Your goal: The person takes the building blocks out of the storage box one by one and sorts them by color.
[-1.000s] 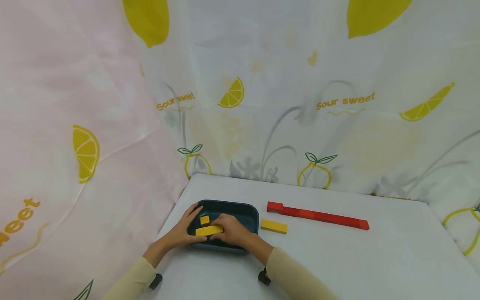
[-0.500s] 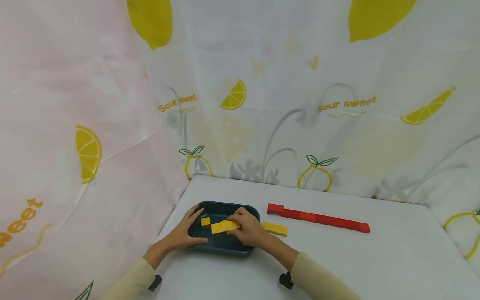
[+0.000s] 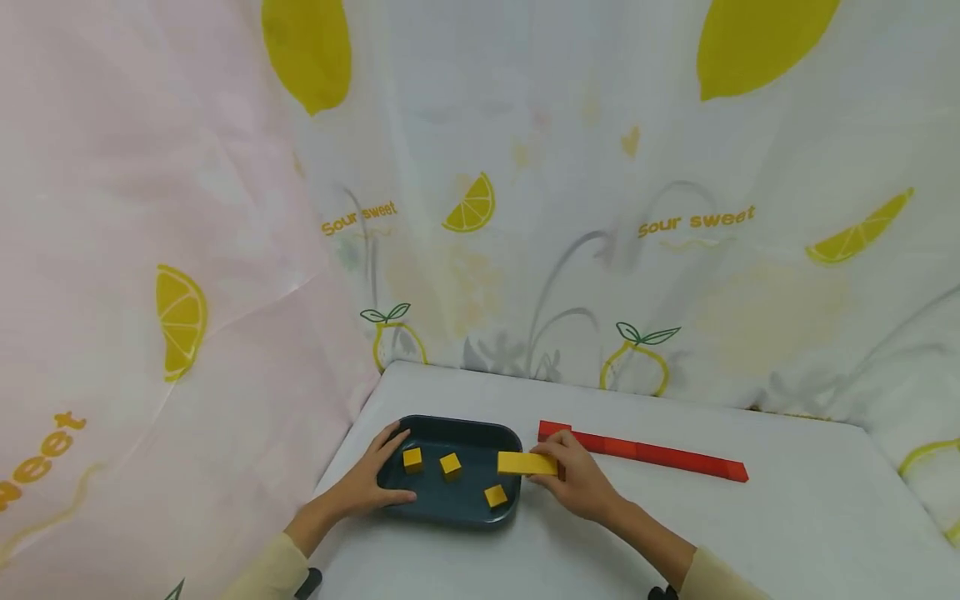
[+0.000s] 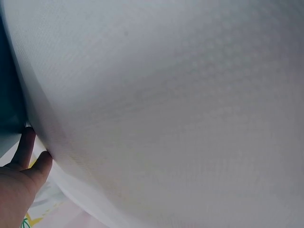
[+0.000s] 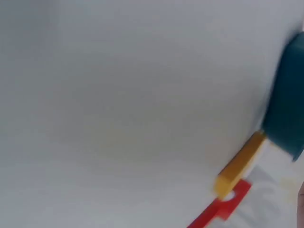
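My left hand (image 3: 369,486) rests spread against the left end of a dark blue tray (image 3: 457,520), fingers along its rim and thumb at the front. In the left wrist view, fingers (image 4: 40,166) touch the tray's outer wall (image 4: 8,90). My right hand (image 3: 581,483) pinches one end of a yellow bar-shaped block (image 3: 519,463), which overlaps the tray's right rim in the head view. Inside the tray lie three yellow cubes: a left one (image 3: 412,461), a middle one (image 3: 450,467) and a right one (image 3: 495,497).
A long row of red blocks (image 3: 675,457) lies behind and right of my right hand, with a raised piece at its left end. The right wrist view shows a yellow bar (image 5: 240,164) beside the tray (image 5: 287,99). A lemon-print cloth (image 3: 525,208) hangs behind the white table (image 3: 787,517).
My right hand has lifted the yellow bar from over the tray and moved it right to the rim, uncovering two more cubes. My left hand stays at the tray's left end.
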Action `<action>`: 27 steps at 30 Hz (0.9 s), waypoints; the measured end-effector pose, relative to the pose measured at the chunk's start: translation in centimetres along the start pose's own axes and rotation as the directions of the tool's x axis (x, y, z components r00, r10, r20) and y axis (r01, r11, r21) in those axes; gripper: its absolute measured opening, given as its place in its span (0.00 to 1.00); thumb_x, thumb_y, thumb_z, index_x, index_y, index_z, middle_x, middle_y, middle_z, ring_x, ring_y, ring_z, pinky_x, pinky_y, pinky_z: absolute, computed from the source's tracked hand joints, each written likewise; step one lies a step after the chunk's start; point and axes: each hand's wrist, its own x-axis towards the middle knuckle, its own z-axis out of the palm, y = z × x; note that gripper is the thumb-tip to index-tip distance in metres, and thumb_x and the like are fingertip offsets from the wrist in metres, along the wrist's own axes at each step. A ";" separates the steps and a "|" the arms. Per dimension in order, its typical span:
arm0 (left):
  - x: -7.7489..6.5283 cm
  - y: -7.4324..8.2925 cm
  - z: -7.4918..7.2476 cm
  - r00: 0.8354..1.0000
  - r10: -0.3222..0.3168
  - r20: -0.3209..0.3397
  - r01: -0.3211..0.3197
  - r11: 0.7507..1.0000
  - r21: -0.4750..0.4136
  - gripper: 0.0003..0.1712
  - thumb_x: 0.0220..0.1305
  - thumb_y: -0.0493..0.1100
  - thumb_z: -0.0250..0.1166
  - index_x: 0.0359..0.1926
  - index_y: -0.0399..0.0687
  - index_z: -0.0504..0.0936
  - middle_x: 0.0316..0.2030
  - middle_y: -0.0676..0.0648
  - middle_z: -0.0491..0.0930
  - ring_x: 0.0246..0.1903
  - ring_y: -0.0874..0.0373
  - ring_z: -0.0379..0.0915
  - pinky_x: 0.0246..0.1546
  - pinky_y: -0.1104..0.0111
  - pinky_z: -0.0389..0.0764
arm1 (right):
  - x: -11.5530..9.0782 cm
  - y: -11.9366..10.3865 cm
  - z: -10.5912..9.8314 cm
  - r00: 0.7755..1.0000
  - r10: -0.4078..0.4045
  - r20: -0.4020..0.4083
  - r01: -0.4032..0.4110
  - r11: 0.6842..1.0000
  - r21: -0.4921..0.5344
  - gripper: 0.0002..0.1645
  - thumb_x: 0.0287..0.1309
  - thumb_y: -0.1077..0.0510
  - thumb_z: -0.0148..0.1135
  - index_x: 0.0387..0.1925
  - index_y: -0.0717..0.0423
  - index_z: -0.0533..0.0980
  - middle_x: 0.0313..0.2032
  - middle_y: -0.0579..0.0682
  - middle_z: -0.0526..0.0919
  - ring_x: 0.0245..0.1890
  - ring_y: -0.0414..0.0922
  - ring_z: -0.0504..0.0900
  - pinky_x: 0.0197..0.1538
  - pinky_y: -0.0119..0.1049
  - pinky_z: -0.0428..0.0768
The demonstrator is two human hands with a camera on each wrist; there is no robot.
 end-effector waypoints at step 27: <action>0.3 0.3 0.2 0.998 0.054 -0.044 -0.053 0.998 0.032 0.59 0.51 0.58 0.76 0.77 0.49 0.54 0.78 0.37 0.40 0.72 0.30 0.45 0.59 0.27 0.59 | -6.4 9.3 -5.9 0.941 0.335 0.035 -0.327 0.933 -0.148 0.20 0.53 0.57 0.74 0.49 0.56 0.81 0.41 0.47 0.78 0.35 0.39 0.71 0.35 0.25 0.75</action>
